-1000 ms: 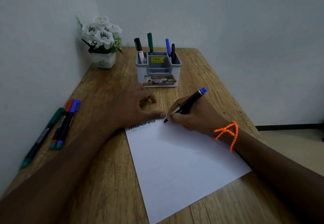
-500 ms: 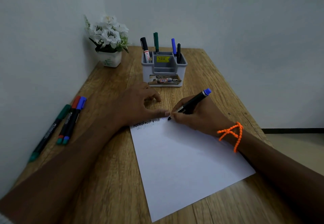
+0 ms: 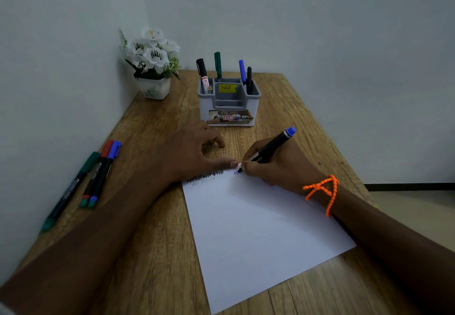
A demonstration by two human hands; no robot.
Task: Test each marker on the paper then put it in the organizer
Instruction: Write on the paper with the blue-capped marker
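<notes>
A small blue mark, not seen half a second ago, is now laid on the paper point(image 3: 258, 228) beside the tip of the blue-ended marker point(image 3: 268, 148). The marker is pinched in the right hand point(image 3: 278, 167), tilted, tip on the sheet's top edge. The paper is pressed flat by the left hand point(image 3: 192, 157), thumb outstretched.

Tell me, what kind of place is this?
Probably a small desk in a room corner, at home or in an office: a wooden table against plain walls, a desk organizer with markers, a pot of white flowers, and paper for writing.
</notes>
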